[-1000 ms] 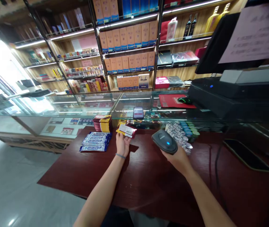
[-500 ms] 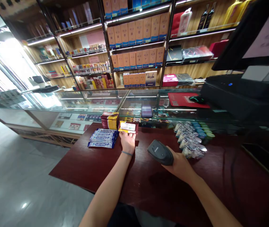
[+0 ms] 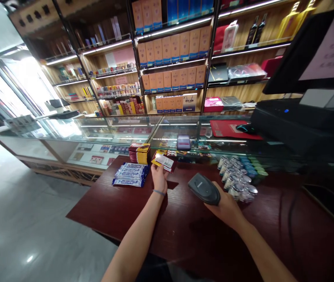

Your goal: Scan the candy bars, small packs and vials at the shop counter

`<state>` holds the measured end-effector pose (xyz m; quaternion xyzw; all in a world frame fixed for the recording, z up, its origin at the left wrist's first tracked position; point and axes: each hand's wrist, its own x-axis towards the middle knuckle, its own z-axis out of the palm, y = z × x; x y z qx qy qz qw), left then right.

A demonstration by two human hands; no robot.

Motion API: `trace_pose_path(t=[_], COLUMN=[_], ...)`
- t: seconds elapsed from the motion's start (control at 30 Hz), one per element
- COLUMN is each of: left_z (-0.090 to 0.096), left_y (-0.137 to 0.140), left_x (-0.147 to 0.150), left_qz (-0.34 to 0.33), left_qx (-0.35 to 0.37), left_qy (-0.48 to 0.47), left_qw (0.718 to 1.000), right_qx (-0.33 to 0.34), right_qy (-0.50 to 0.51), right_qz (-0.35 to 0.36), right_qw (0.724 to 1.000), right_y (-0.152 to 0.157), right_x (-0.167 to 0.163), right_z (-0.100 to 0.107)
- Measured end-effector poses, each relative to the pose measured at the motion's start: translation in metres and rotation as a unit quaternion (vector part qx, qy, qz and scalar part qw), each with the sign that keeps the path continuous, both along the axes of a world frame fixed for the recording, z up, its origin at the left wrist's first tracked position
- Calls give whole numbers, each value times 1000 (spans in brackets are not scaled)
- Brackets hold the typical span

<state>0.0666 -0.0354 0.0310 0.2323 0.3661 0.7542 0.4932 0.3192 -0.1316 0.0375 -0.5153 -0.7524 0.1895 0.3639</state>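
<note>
My left hand (image 3: 159, 178) pinches a flat yellow and dark red packet (image 3: 163, 161) by its near edge, with a white label and barcode facing up. My right hand (image 3: 227, 207) is wrapped round the handle of a dark grey barcode scanner (image 3: 204, 188), whose head points left toward the packet, a short gap apart. Just left of the held packet stands a stack of similar yellow and red packets (image 3: 139, 153). In front of that stack lies a pile of blue and white wrapped bars (image 3: 130, 174).
Rows of small silver-lidded jars (image 3: 237, 187) and green-topped containers (image 3: 259, 172) stand right of the scanner. Behind the brown table (image 3: 105, 211) runs a glass display counter (image 3: 167, 131). A monitor (image 3: 307, 55) overhangs the right side; a black phone-like slab (image 3: 325, 203) lies below.
The packet in my left hand has turned and tilted, its right end now lower. The scanner stays in my right hand, shifted slightly right in view as the camera moved.
</note>
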Motion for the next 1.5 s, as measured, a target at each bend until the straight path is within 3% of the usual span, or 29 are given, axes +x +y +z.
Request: trace_pose_path(t=[0.17, 0.23, 0.33, 0.4, 0.57, 0.63, 0.7, 0.87, 1.03, 1.3, 1.5], left_z=[25, 40, 63, 77, 90, 86, 79, 67, 72, 76, 75], left_y=[13, 21, 30, 33, 43, 49, 56, 69, 73, 75, 71], left_x=[-33, -59, -101, -125, -167, -178, -188, -202, -206, -205, -204], left_qz=[135, 189, 212, 228, 199, 177, 146, 47, -4, -14, 1], left_qx=[49, 86, 107, 88, 102, 109, 117, 130, 139, 145, 119], left_qy=[133, 229, 378, 504, 761, 809, 835, 852, 854, 866, 898], left_qw=[981, 951, 895, 828, 609, 549, 517, 504, 502, 479, 423], right_qx=[1, 1, 21, 45, 54, 56, 60, 44, 37, 21, 35], right_qy=[18, 27, 42, 51, 47, 51, 65, 86, 79, 87, 91], right_qz=[-43, -54, -50, -41, -28, -32, -43, -32, -26, -53, -71], right_qw=[999, 998, 998, 997, 997, 997, 995, 995, 996, 995, 993], right_y=[3, 4, 4, 2, 1, 4, 8, 13, 17, 11, 6], right_x=[4, 5, 5, 4, 6, 9, 13, 18, 21, 18, 11], right_z=[0, -3, -7, -7, -3, -5, -8, -12, -18, -13, -12])
